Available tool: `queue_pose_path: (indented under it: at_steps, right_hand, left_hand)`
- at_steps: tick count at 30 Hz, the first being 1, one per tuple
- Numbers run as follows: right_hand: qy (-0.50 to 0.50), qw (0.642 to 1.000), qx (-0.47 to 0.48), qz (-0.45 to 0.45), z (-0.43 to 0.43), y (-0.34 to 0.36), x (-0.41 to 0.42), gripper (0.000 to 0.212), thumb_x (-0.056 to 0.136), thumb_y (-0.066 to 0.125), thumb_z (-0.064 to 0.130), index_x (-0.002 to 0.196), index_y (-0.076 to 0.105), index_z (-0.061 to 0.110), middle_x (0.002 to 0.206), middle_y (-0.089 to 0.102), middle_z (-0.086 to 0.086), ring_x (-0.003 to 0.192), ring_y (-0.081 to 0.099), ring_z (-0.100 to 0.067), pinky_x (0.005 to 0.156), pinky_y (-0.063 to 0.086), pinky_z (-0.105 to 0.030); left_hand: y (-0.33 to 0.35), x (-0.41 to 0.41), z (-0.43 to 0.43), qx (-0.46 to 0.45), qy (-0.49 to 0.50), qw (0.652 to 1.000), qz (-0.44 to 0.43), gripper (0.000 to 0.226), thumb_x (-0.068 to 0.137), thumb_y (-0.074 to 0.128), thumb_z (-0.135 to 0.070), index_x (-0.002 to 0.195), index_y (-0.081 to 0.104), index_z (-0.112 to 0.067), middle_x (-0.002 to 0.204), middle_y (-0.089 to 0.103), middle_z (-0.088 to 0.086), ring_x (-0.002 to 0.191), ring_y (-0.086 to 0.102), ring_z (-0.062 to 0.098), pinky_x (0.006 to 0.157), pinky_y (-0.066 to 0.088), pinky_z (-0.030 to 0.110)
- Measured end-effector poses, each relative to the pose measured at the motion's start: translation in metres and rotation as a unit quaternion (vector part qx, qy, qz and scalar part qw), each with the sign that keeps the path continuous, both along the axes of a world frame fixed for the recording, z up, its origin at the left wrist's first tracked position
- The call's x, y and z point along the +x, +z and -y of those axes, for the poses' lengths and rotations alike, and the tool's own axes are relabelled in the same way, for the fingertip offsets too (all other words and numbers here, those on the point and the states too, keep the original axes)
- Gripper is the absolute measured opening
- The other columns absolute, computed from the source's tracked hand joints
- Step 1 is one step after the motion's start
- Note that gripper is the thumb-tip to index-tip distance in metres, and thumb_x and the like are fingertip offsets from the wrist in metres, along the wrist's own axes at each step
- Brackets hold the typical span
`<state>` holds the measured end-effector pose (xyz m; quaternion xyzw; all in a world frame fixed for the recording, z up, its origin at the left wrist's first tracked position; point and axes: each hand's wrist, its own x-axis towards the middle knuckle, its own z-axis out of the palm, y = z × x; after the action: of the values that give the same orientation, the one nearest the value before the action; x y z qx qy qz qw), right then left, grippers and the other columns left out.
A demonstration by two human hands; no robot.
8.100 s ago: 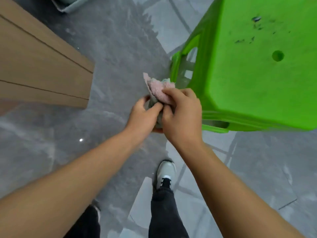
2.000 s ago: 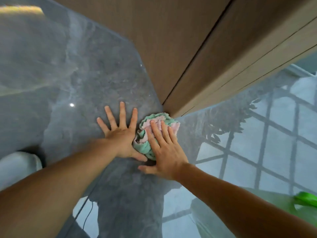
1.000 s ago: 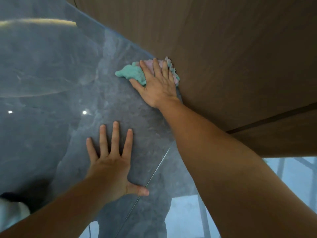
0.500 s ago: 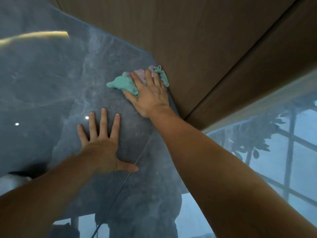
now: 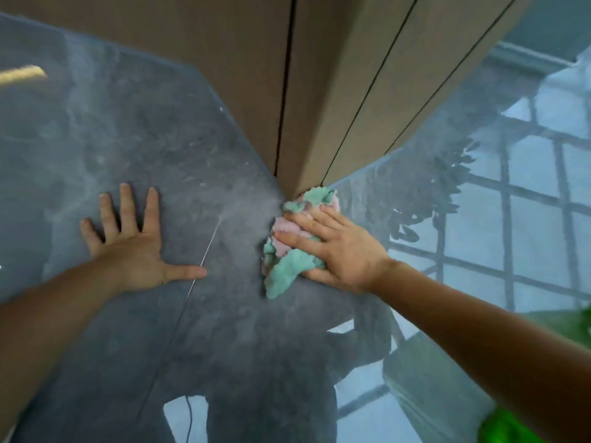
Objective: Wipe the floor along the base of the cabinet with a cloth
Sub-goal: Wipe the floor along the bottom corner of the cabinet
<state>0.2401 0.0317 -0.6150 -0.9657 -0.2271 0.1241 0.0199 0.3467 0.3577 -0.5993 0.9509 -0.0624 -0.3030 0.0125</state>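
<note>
cloth (image 5: 292, 241): crumpled terry, mint green and pink, lying on the floor at the cabinet corner, top edge touching the base at 12 o'clock. right hand (image 5: 343, 247): flat, fingers spread, pressing on the cloth's 3 o'clock side, not clenched. left hand (image 5: 128, 247): open, palm flat on bare floor, at 9 o'clock from the cloth, apart from it. floor (image 5: 224, 330): glossy grey marbled tile, thin joint line, window reflections. cabinet (image 5: 319, 75): matte brown wood-grain panels, dark vertical seams. no writing legible.

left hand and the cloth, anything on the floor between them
In the head view, only bare grey floor lies between the left hand and the cloth, crossed by one thin tile seam.
</note>
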Motion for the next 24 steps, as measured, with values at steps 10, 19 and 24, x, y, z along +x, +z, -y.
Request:
queue_pose_path:
  at_steps: [10, 19, 24]
  right_hand:
    - [-0.603, 0.797, 0.006, -0.040, 0.096, 0.017, 0.028, 0.087, 0.090, 0.024, 0.068, 0.154, 0.004, 0.013, 0.163, 0.002, -0.020, 0.148, 0.001, -0.043, 0.118, 0.000, -0.060]
    - [0.044, 0.997, 0.057, -0.016, -0.086, 0.010, -0.020, 0.060, 0.100, 0.027, 0.049, 0.154, 0.020, 0.023, 0.164, 0.014, -0.007, 0.151, 0.006, -0.031, 0.122, 0.000, -0.047]
    - [-0.151, 0.988, -0.027, 0.019, 0.114, 0.014, 0.015, 0.059, 0.099, 0.021, 0.053, 0.153, 0.017, 0.033, 0.164, 0.013, -0.002, 0.150, 0.013, -0.028, 0.122, 0.009, -0.045]
  left_hand:
    - [0.021, -0.006, 0.014, 0.013, 0.019, 0.998, -0.058, 0.162, 0.016, 0.043, -0.102, 0.135, -0.043, -0.035, 0.150, -0.045, 0.006, 0.142, -0.032, 0.036, 0.115, -0.006, 0.063]
    - [0.008, -0.029, 0.024, 0.046, 0.012, 0.999, -0.024, 0.143, 0.059, 0.069, -0.073, 0.139, -0.040, -0.026, 0.152, -0.041, 0.013, 0.142, -0.028, 0.043, 0.117, -0.004, 0.061]
    - [0.014, -0.032, 0.028, 0.033, 0.014, 0.998, -0.060, 0.152, 0.018, 0.030, -0.106, 0.117, -0.057, -0.031, 0.147, -0.048, 0.012, 0.141, -0.032, 0.042, 0.115, -0.007, 0.060]
